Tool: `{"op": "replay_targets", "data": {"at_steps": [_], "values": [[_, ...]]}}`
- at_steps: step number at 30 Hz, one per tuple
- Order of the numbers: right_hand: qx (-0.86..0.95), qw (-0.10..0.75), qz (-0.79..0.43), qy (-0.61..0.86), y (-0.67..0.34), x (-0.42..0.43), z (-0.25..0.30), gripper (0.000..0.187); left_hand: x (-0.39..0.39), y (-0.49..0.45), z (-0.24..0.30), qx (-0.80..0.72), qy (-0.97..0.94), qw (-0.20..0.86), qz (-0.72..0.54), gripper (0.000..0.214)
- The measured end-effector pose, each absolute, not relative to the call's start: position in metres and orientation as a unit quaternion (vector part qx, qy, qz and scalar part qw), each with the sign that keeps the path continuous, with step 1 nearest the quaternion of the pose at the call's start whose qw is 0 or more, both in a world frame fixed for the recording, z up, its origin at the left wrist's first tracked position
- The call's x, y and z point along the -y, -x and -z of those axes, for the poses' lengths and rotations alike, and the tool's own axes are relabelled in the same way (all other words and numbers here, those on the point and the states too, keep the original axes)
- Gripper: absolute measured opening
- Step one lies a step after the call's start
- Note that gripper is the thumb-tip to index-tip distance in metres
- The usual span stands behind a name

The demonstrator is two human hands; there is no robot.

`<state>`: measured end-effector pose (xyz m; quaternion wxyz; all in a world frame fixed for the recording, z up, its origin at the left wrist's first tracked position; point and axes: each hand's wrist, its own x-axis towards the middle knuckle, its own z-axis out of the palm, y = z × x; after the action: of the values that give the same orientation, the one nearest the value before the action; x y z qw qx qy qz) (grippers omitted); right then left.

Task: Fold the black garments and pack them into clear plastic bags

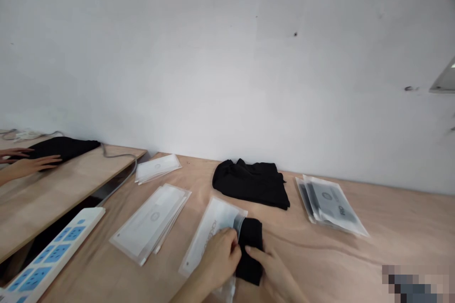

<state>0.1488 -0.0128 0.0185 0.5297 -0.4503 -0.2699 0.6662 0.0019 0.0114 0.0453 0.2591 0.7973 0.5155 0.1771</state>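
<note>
A frosted plastic zip bag (209,222) with dark printed letters lies slanted on the table in front of me. My left hand (222,258) pinches the bag near its open end. A folded black cloth (251,251) sits at that opening, its left edge partly inside the bag. My right hand (272,270) holds the cloth from the right, thumb on top and the other fingers hidden. Behind the bag rests a larger piece of folded black fabric (250,183).
Flat frosted bags (152,222) lie in a stack on the left, with more bags (158,168) behind. Filled bags (332,203) are piled at right. A white power strip (53,255) stands at the left edge. Another person's hands (31,165) touch black fabric (64,148) on the neighbouring table.
</note>
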Motion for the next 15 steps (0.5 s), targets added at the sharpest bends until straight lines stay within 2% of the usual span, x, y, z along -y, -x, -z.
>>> {"op": "replay_targets", "data": {"at_steps": [2,6,8,11,15], "values": [[0.219,0.513,-0.720,0.412,-0.141,0.016,-0.016,0.037,-0.012,-0.003,-0.047,-0.511,-0.788,0.284,-0.191,0.011],[0.178,0.565,-0.710,0.380,-0.125,0.016,-0.013,0.024,-0.009,-0.005,-0.052,-0.470,-0.786,0.332,-0.225,0.012],[0.178,0.550,-0.728,0.369,-0.123,0.015,-0.015,0.018,-0.009,-0.004,-0.055,-0.462,-0.784,0.342,-0.232,0.013],[0.208,0.506,-0.735,0.401,-0.127,0.013,-0.017,0.018,-0.010,-0.002,-0.057,-0.467,-0.785,0.341,-0.220,0.013],[0.304,0.492,-0.692,0.432,-0.128,0.002,-0.008,0.018,-0.009,-0.005,-0.058,-0.425,-0.828,0.311,-0.191,0.013]]}}
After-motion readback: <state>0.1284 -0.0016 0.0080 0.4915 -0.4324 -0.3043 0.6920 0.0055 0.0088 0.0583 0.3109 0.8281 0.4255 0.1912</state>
